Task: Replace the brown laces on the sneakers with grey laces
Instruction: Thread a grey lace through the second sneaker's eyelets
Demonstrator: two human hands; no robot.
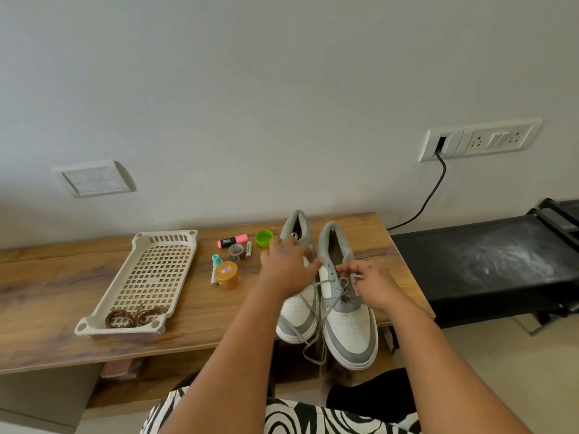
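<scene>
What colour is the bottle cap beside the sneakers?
Bright green cap, clearest in the head view.

Soft, even light fills the scene, moderately bright, with no single source in view. The wall (282, 89) grades from paler at the far right to a duller grey at the upper left. Shadows are faint and short: a thin one under the tray (94, 332) rim, deeper shade beneath the table (47, 277). A dull sheen lies on the black surface (501, 261) at the right. The left hand (286, 267) is smeared by motion blur (its fingers especially). Wide-angle distortion bows the table edge and tilts the wall plates (479, 139).
</scene>
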